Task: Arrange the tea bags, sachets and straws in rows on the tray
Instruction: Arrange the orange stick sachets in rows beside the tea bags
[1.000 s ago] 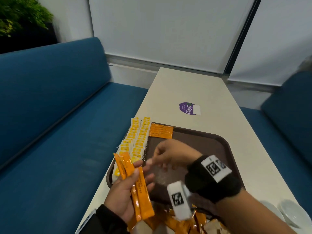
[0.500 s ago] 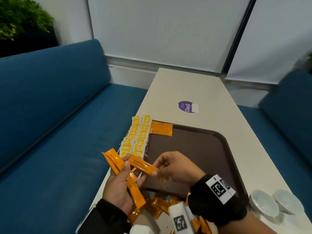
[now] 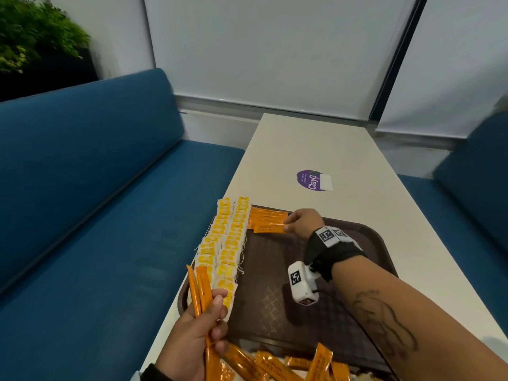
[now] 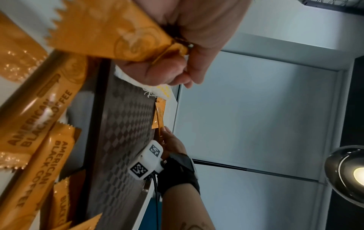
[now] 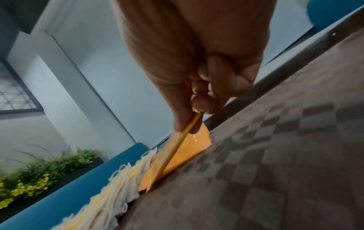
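Note:
A brown tray lies on the white table. Two rows of yellow-and-white tea bags run along its left side. At its far left corner lies a row of orange coffee sachets. My right hand pinches one orange sachet by its end, at the near edge of that row; in the right wrist view the sachet slants down onto the row. My left hand grips a bunch of orange sachets upright over the tray's near left corner, with the bunch close to the left wrist camera.
Several loose orange sachets lie on the table before the tray's near edge. A purple sticker is on the table beyond the tray. Blue benches flank the table on both sides. A plant stands at the far left.
My right hand took one sachet from the left hand's bunch and carried it across the tray to the sachet row at the far left corner. The left hand stayed near.

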The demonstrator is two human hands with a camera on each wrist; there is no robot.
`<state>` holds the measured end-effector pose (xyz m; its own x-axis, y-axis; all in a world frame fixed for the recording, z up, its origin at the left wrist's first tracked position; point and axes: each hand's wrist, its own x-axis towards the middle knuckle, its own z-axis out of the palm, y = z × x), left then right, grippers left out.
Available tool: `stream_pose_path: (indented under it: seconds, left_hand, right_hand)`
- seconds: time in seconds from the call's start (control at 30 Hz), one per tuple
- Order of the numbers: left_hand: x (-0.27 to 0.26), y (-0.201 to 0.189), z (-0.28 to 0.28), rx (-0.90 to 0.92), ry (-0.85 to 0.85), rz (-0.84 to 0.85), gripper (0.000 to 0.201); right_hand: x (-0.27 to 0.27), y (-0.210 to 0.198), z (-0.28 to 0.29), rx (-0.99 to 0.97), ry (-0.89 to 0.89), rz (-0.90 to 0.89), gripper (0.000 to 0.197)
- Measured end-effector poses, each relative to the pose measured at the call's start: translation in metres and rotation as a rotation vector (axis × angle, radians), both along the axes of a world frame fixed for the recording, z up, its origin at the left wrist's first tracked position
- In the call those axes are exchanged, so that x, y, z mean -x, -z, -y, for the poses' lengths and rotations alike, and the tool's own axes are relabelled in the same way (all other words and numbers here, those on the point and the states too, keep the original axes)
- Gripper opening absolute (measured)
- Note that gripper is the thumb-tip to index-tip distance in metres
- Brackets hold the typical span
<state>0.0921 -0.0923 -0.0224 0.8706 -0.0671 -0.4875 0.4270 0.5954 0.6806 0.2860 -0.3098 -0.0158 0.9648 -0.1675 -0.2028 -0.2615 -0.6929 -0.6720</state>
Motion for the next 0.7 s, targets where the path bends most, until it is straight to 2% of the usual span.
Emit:
stream_pose_path:
  seconds: [0.1,0.27,0.33,0.37,0.43,0.47,0.6,0.7]
  left_hand:
    - [-0.002,0.003,-0.002,-0.007,0.033,-0.006,0.01]
    - [-0.007,0.008,-0.004,-0.043,0.036,-0.016,0.011]
    - [-0.008,0.01,-0.004,-0.045,0.045,-0.026,0.013]
    - [-0.008,0.01,-0.004,-0.045,0.048,-0.03,0.014]
    - [-0.008,0.012,-0.003,-0.045,0.053,-0.035,0.017]
    - [-0.008,0.012,-0.003,-0.045,0.057,-0.038,0.018]
    - [-0.008,0.011,-0.002,-0.019,0.101,-0.051,0.024]
    - [-0.007,0.008,-0.002,-0.008,0.13,-0.048,0.028]
  right_hand:
    - [-0.011,0.012,-0.007,-0.022,0.008,-0.055,0.009]
    - [-0.021,0.02,-0.017,0.014,0.001,-0.106,0.022]
    - [-0.022,0.021,-0.019,0.055,0.002,-0.136,0.01]
    - [-0.023,0.022,-0.02,0.079,0.0,-0.151,0.011]
    - [-0.026,0.024,-0.018,0.117,0.007,-0.17,0.025]
    - [-0.027,0.024,-0.017,0.103,0.009,-0.165,0.026]
    - [-0.028,0.019,-0.014,0.064,0.006,-0.167,0.006]
    - [-0.032,0.02,-0.009,0.048,0.006,-0.18,0.022]
